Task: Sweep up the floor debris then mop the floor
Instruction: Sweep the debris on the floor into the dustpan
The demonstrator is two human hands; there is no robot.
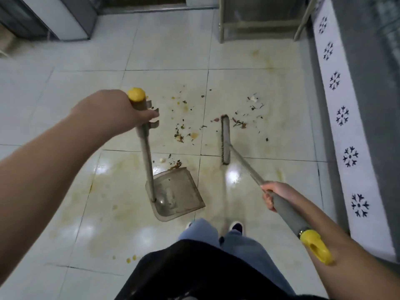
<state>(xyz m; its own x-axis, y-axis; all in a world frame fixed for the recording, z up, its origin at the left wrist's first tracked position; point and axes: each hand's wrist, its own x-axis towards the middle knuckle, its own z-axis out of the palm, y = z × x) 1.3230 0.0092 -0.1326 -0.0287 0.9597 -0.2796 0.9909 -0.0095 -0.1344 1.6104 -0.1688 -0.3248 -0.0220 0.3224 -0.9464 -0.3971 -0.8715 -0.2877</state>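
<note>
Floor (168, 50) is pale glossy tile with yellowish stains, and the debris (238, 123) sits scattered around the middle, mostly at 12 o'clock from the dustpan (179, 191) with a little heap touching its front lip. Dustpan rests on the tile around centre, left hand (121, 113) up at 10 o'clock with its grip wrapped round the upright handle just under the yellow cap. Broom (225, 139) head is down at 2 o'clock from the pan, bits just beside it, right hand (275, 195) clamped on the grey handle at 4 o'clock.
</note>
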